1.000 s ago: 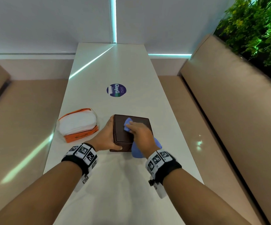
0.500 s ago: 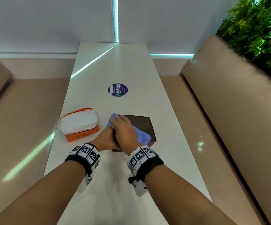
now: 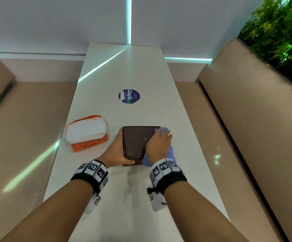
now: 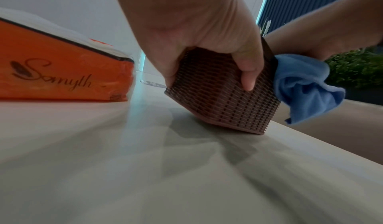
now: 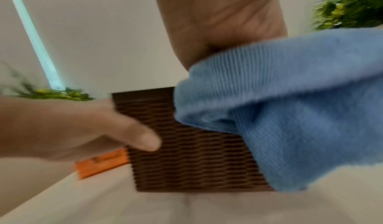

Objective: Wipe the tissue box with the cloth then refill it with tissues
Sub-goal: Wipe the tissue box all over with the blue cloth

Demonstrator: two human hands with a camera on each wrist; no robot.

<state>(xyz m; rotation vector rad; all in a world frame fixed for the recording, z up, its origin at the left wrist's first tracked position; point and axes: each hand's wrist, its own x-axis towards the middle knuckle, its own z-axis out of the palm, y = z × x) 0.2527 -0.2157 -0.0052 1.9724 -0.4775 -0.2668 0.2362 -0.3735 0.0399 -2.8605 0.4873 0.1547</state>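
A dark brown woven tissue box (image 3: 136, 142) (image 4: 219, 96) (image 5: 186, 153) stands on the white table (image 3: 124, 198). My left hand (image 3: 119, 151) (image 4: 199, 35) grips its left side, thumb on the near face. My right hand (image 3: 159, 142) holds a blue cloth (image 3: 161, 131) (image 4: 304, 85) (image 5: 290, 112) pressed on the top's far right corner; the rest of the cloth hangs down the box's right side. An orange pack of white tissues (image 3: 87, 133) (image 4: 62, 70) (image 5: 103, 162) lies to the left of the box.
A round dark blue sticker (image 3: 129, 96) sits farther back on the table. Beige bench seats (image 3: 238, 137) flank the narrow table on both sides. Green plants (image 3: 281, 28) stand behind the right bench. White walls close off the far end.
My right hand has swept the cloth from the box's far left corner across the top to its far right corner. The left hand keeps its grip on the box's left side.
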